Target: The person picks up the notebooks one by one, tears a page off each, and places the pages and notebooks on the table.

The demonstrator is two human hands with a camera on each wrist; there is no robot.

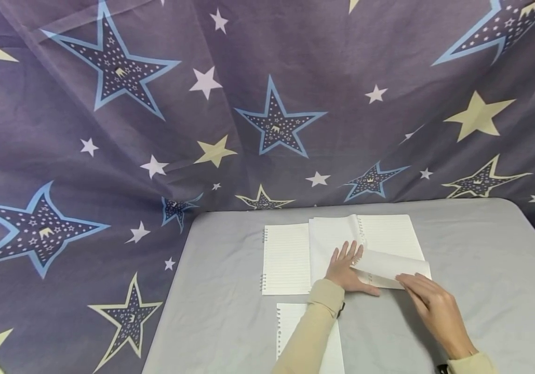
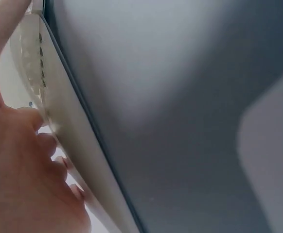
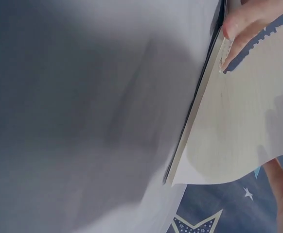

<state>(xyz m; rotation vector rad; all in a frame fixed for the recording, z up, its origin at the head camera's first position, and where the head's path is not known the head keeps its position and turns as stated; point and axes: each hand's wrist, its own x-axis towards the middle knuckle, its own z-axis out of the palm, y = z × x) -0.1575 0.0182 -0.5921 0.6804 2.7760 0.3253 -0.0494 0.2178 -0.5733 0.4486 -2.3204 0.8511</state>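
A spiral notebook [image 1: 389, 231] lies open on the grey-covered table. My left hand [image 1: 348, 271] presses on it near the binding, fingers spread and thumb pointing right. In the left wrist view the same hand [image 2: 25, 179] lies over the notebook's edge. My right hand [image 1: 436, 306] pinches the lower right corner of a white sheet [image 1: 391, 264], which is lifted and curved above the page. The right wrist view shows that sheet [image 3: 248, 116] with a ragged row of holes along its upper edge, part of it apart from the binding. Whether it is fully loose I cannot tell.
Left of the open notebook lies lined paper [image 1: 287, 257] with rings along its left edge. A loose lined sheet [image 1: 291, 317] with punched holes lies in front, partly under the left sleeve [image 1: 307, 335]. A star-patterned cloth [image 1: 267, 104] hangs behind the table [image 1: 221, 291].
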